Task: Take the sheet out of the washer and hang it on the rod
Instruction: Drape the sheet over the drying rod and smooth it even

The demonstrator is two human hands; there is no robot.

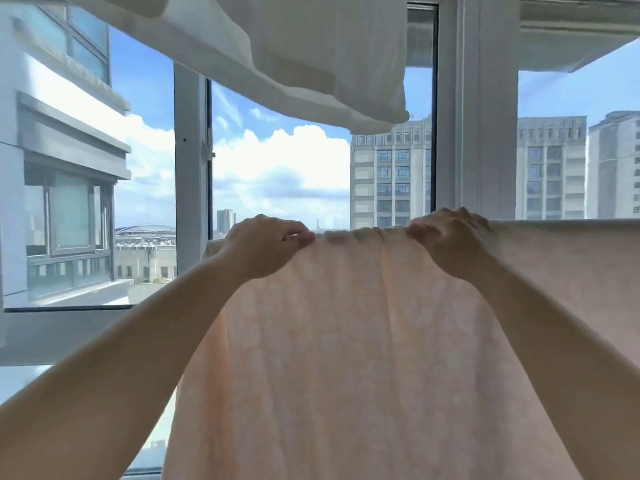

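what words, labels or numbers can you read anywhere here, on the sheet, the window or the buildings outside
None can be read. The peach sheet held by the left hand and right hand shows only a faint pale pattern; the buildings outside show no legible signs.

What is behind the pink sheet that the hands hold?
Above the top edge of the sheet show the window, sky and buildings. Whatever lies directly behind the cloth, the rod included, is covered.

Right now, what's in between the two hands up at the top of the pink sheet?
In the head view, a bunched, wrinkled stretch of the pink sheet's top edge runs between the left hand and the right hand. Nothing else lies there.
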